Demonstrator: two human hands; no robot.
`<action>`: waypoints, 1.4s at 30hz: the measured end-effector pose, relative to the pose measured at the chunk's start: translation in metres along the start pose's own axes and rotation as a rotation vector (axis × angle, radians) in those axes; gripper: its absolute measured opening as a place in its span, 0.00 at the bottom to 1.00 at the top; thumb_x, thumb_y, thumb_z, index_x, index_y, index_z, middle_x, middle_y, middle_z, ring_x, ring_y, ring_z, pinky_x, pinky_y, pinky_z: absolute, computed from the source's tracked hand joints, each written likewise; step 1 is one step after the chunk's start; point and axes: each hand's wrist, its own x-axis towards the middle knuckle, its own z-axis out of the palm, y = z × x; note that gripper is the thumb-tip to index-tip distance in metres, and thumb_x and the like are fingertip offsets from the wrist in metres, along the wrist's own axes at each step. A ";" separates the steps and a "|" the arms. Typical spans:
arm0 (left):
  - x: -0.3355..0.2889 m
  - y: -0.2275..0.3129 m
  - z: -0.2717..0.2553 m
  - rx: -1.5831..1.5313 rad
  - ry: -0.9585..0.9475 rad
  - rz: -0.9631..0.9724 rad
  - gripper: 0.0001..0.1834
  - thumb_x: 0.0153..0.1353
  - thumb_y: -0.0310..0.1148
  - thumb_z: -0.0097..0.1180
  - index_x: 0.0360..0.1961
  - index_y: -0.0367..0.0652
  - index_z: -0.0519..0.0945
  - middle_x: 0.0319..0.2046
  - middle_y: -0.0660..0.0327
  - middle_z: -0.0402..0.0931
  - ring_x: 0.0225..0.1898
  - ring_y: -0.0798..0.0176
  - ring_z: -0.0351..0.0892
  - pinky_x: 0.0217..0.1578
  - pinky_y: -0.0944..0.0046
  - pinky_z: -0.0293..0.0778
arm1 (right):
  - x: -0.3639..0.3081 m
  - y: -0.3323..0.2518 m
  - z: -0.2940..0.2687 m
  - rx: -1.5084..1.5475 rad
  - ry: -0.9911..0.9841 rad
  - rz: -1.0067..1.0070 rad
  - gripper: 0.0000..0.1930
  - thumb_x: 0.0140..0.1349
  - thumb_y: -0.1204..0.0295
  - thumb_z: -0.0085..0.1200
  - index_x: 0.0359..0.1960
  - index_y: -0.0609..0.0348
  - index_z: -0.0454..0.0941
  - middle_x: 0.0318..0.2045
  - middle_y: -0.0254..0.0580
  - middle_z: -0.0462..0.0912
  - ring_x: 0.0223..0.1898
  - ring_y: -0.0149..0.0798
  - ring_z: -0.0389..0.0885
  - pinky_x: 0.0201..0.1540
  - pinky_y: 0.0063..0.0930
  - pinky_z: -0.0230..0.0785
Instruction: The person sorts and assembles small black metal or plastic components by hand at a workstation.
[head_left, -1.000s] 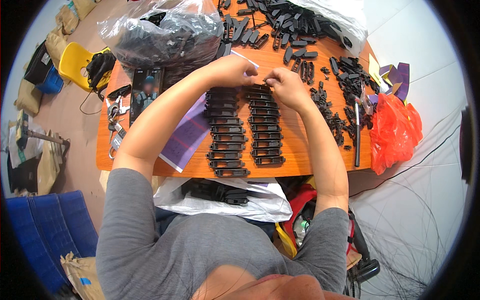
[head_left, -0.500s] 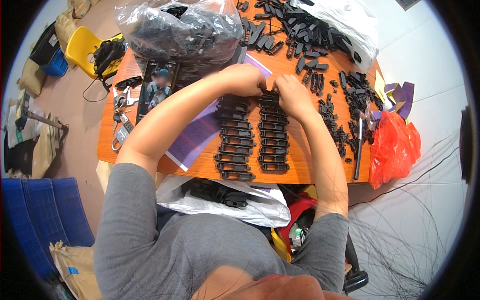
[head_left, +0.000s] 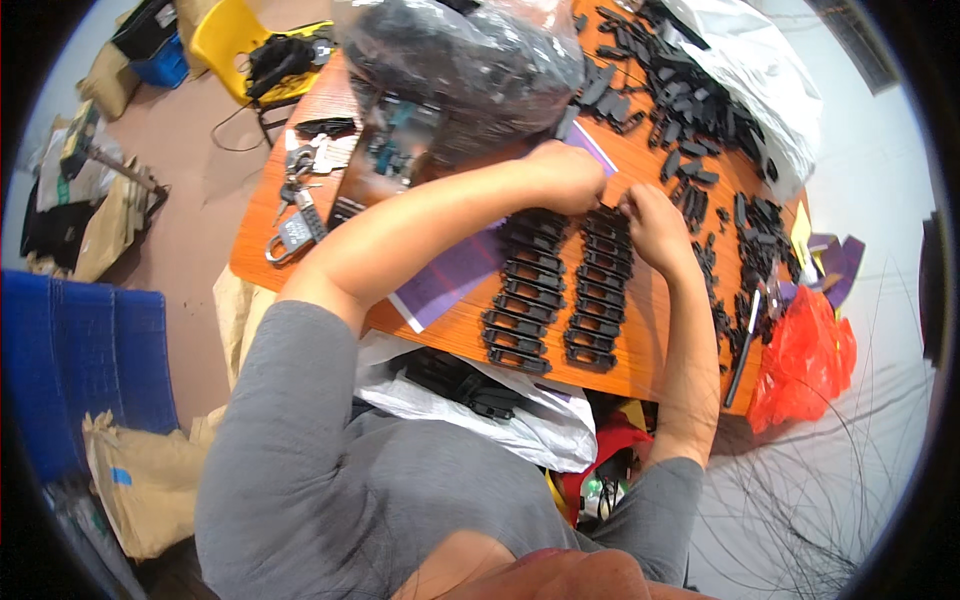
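Both my hands meet at the far end of two rows of slotted black plastic parts on the table. My left hand [head_left: 570,180] is closed, palm down, its fingertips at the top of the right-hand row [head_left: 597,300]. Opposite it, my right hand [head_left: 657,228] pinches at the same spot with bent fingers. A black plastic part [head_left: 606,214] lies between the fingertips, mostly hidden by them. The left-hand row [head_left: 527,300] runs alongside, nearer my left forearm. Each row is made of several similar parts laid side by side.
Loose black pieces [head_left: 700,100] are heaped at the back right, beside a white bag [head_left: 770,80]. A clear bag of dark parts [head_left: 470,80] stands at the back. Keys with a padlock [head_left: 293,235], a pen [head_left: 742,350] and a red plastic bag [head_left: 805,360] lie around the table's edges.
The whole view has tilted, so the table and rows sit further right and lower. My hands stay together at the far end of the right-hand row, fingertips slightly further apart.
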 end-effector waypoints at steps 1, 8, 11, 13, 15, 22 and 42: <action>0.001 -0.001 0.000 -0.011 -0.026 -0.037 0.14 0.58 0.42 0.57 0.39 0.47 0.86 0.37 0.52 0.83 0.44 0.49 0.81 0.46 0.51 0.75 | 0.002 -0.003 -0.002 0.004 0.007 0.003 0.03 0.59 0.79 0.47 0.33 0.61 0.72 0.34 0.49 0.77 0.44 0.52 0.75 0.45 0.43 0.67; 0.002 0.001 -0.003 -0.037 -0.031 -0.017 0.14 0.58 0.40 0.56 0.40 0.45 0.86 0.36 0.52 0.83 0.43 0.49 0.82 0.46 0.51 0.75 | -0.002 0.000 0.004 -0.091 0.028 -0.050 0.03 0.57 0.79 0.48 0.33 0.59 0.73 0.35 0.47 0.78 0.44 0.51 0.76 0.44 0.43 0.69; 0.002 0.002 -0.002 -0.038 -0.026 -0.018 0.14 0.59 0.40 0.56 0.40 0.46 0.86 0.36 0.53 0.83 0.43 0.49 0.82 0.46 0.52 0.75 | -0.003 0.000 0.006 -0.135 0.062 -0.074 0.02 0.58 0.77 0.50 0.33 0.59 0.73 0.35 0.46 0.78 0.44 0.50 0.76 0.44 0.43 0.70; 0.001 0.001 -0.001 -0.021 -0.003 -0.006 0.14 0.59 0.40 0.56 0.40 0.46 0.86 0.36 0.53 0.83 0.42 0.49 0.82 0.46 0.51 0.75 | -0.004 -0.005 0.006 -0.140 0.076 -0.080 0.02 0.59 0.76 0.51 0.33 0.59 0.73 0.36 0.46 0.78 0.44 0.50 0.76 0.44 0.44 0.70; 0.000 0.000 -0.001 -0.030 -0.020 -0.006 0.14 0.59 0.40 0.57 0.41 0.46 0.86 0.36 0.53 0.83 0.43 0.49 0.81 0.46 0.51 0.74 | -0.005 -0.009 0.002 0.057 -0.019 0.064 0.04 0.62 0.72 0.52 0.35 0.59 0.74 0.37 0.47 0.79 0.44 0.51 0.77 0.44 0.44 0.70; 0.003 -0.001 0.004 -0.041 -0.004 0.013 0.14 0.59 0.40 0.56 0.41 0.45 0.85 0.40 0.53 0.82 0.46 0.50 0.80 0.49 0.51 0.73 | 0.008 -0.020 -0.008 -0.058 -0.172 0.148 0.08 0.62 0.68 0.54 0.37 0.59 0.75 0.39 0.48 0.80 0.44 0.53 0.79 0.44 0.45 0.70; 0.066 -0.012 0.011 0.890 0.322 -0.264 0.08 0.59 0.32 0.53 0.36 0.46 0.83 0.29 0.65 0.82 0.34 0.62 0.80 0.29 0.58 0.70 | -0.120 0.051 -0.044 -0.207 0.071 0.499 0.09 0.58 0.69 0.59 0.39 0.53 0.83 0.37 0.43 0.81 0.41 0.47 0.81 0.42 0.40 0.72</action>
